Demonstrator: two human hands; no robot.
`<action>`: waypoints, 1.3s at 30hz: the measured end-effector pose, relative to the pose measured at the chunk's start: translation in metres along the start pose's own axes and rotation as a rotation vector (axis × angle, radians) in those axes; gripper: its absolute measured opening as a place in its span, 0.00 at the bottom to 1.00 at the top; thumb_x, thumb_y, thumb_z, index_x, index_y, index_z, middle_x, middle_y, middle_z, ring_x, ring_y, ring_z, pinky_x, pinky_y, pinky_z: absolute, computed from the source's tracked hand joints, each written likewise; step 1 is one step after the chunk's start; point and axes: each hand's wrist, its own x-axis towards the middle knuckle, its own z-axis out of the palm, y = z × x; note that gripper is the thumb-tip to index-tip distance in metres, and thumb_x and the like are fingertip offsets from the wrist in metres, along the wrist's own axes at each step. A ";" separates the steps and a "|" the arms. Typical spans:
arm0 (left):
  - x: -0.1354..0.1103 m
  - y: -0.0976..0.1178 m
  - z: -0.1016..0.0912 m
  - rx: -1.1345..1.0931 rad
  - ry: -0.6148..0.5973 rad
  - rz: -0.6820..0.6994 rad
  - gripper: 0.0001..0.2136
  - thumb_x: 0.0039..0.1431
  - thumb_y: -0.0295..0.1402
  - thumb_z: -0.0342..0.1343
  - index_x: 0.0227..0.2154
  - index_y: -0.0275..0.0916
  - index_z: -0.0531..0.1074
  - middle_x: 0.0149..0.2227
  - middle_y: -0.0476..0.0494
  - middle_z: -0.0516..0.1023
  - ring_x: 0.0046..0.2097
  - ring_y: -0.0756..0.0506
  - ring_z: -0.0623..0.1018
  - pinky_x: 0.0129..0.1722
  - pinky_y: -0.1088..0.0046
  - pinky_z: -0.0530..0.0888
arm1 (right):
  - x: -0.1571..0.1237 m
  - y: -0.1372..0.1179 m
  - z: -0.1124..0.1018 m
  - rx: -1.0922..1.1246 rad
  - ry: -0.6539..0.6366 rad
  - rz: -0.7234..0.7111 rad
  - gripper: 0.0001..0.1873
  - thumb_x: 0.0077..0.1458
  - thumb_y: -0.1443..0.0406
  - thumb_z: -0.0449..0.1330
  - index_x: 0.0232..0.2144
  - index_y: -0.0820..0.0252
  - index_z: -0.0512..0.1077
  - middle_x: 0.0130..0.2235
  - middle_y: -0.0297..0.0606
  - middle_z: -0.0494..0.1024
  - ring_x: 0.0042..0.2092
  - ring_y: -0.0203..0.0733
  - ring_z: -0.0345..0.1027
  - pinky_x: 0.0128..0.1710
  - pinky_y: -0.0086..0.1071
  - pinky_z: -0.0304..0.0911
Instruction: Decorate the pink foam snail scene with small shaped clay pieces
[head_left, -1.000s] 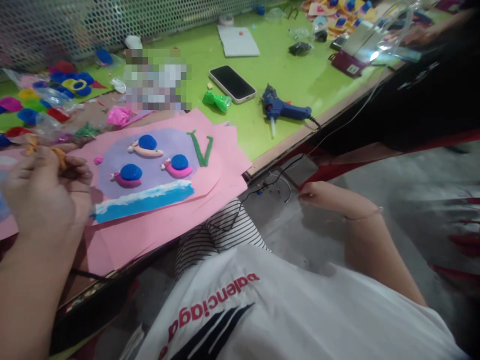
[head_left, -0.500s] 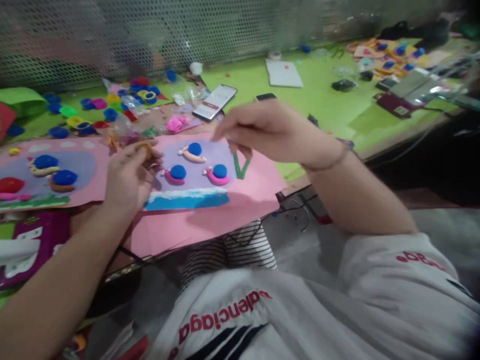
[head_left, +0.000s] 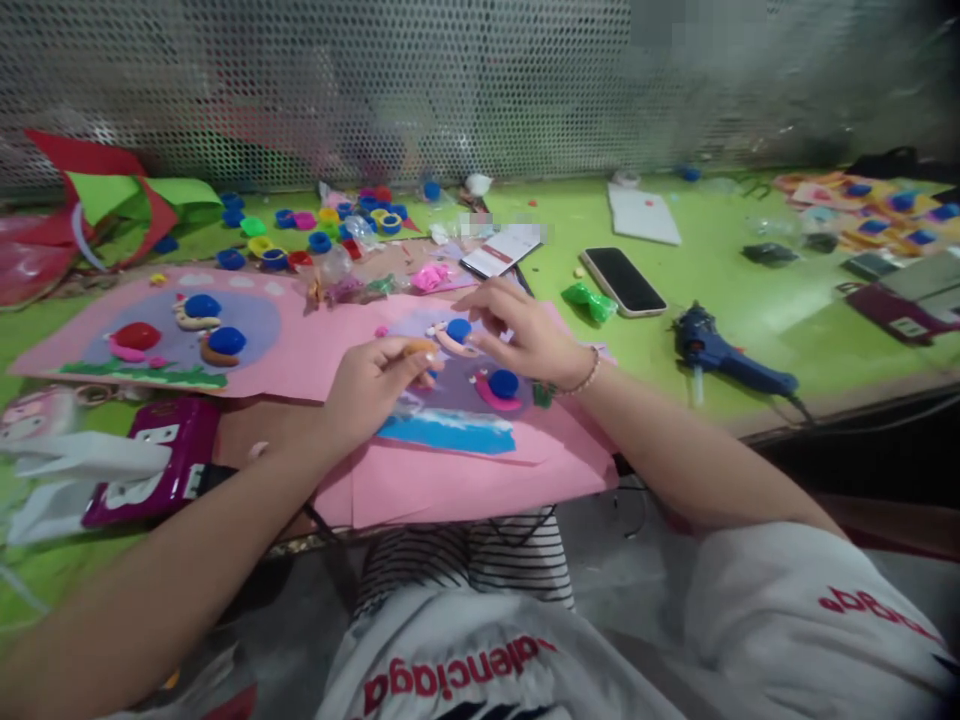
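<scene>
The left hand (head_left: 371, 385) pinches a small orange clay piece (head_left: 418, 349) in its grip, just above the blue strip (head_left: 450, 432) on the pink card (head_left: 465, 490). The right hand (head_left: 525, 335), fingers loosely spread, touches the snail (head_left: 456, 335) farther above the strip. Light, even pressure would likely suit soft clay best.

Worn on the head, aimed forward and down — close above the left hand (head_left: 367, 385) and right hand (head_left: 525, 335) at the green table (head_left: 750, 290) edge, facing the perforated metal screen (head_left: 450, 90) behind. Single view only.
</scene>
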 end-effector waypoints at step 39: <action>0.006 0.012 -0.012 -0.526 0.050 -0.157 0.19 0.52 0.40 0.53 0.14 0.38 0.54 0.15 0.53 0.51 0.18 0.54 0.56 0.19 0.74 0.57 | 0.001 0.026 -0.015 0.323 0.261 0.590 0.16 0.54 0.55 0.57 0.32 0.63 0.74 0.26 0.34 0.72 0.26 0.30 0.65 0.28 0.27 0.65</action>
